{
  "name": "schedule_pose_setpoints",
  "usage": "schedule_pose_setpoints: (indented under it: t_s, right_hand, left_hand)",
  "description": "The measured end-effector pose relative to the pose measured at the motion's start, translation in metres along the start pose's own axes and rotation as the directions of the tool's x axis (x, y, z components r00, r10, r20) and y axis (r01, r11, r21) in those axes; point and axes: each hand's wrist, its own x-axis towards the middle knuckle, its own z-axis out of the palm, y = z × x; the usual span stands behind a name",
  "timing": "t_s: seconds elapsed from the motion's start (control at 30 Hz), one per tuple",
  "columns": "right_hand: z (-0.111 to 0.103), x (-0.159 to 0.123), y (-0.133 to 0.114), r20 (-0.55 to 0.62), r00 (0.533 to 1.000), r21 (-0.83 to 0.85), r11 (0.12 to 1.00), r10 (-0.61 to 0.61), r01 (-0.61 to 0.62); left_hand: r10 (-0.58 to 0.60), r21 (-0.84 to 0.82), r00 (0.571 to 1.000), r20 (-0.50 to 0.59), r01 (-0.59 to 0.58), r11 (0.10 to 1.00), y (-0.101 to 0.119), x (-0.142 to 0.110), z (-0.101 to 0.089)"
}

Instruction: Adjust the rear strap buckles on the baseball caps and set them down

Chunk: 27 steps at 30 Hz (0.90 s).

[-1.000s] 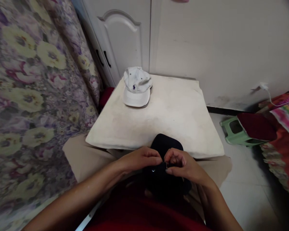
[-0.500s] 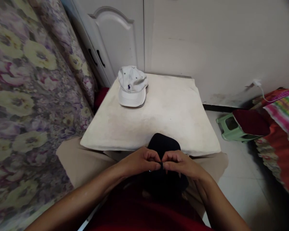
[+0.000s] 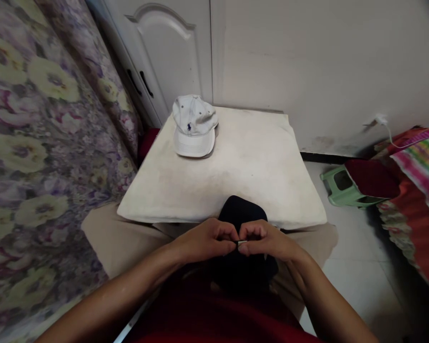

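A black cap (image 3: 241, 210) rests in my lap, its brim lying against the near edge of the table. Over the cap, my left hand (image 3: 219, 238) pinches a thin dark strip, which looks like the cap's strap, between thumb and forefinger. My right hand (image 3: 262, 240) meets it fingertip to fingertip, pinching the same strip where a small pale piece (image 3: 242, 242) shows. Whether that piece is a buckle or a label I cannot tell. The hands hide much of the cap. A white cap (image 3: 193, 126) with a small dark emblem sits at the table's far left.
The table (image 3: 257, 162) has a cream cover and stands against a pale wall and a white cupboard (image 3: 168, 52). A floral curtain (image 3: 39, 157) hangs at left. To the right are a green stool (image 3: 350, 186), a red-orange cloth (image 3: 414, 224) and a plug with a white cable (image 3: 382, 120).
My fingertips have come together on the strap; the right hand's looser curl has tightened to a pinch. A pale piece now shows between them. The view has shifted slightly right.
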Motion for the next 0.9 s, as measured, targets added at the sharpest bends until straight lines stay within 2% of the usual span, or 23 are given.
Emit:
schedule_pose_setpoints:
  t_s: [0.17,0.3,0.47,0.57,0.7,0.9]
  right_hand:
    - [-0.006,-0.003,0.0,-0.005,1.0,0.015,1.0,0.004,-0.004]
    - [-0.017,-0.01,0.004,0.033,0.999,0.161,0.987,-0.003,-0.003]
    - [-0.02,-0.015,0.023,-0.104,0.991,0.482,0.867,-0.087,0.127]
    - [-0.016,-0.013,0.033,-0.161,0.984,0.578,0.801,-0.076,0.157]
    - [-0.012,-0.013,0.035,-0.216,0.972,0.59,0.782,-0.087,0.201]
    - [-0.014,-0.016,0.037,-0.217,0.974,0.56,0.809,-0.064,0.178]
  left_hand:
    - [0.011,-0.121,0.998,-0.061,-0.018,0.993,-0.007,0.003,-0.001]
    - [0.016,-0.238,0.999,-0.041,-0.026,0.971,-0.016,0.005,-0.006]
    - [-0.044,-0.383,0.997,-0.063,0.016,0.923,-0.023,0.005,-0.009]
    - [-0.073,-0.45,0.995,-0.068,0.035,0.892,-0.026,0.007,-0.007]
    - [-0.111,-0.496,0.991,-0.074,0.06,0.866,-0.028,0.01,-0.005]
    - [-0.209,-0.573,0.978,-0.025,0.157,0.805,-0.03,0.012,-0.005]
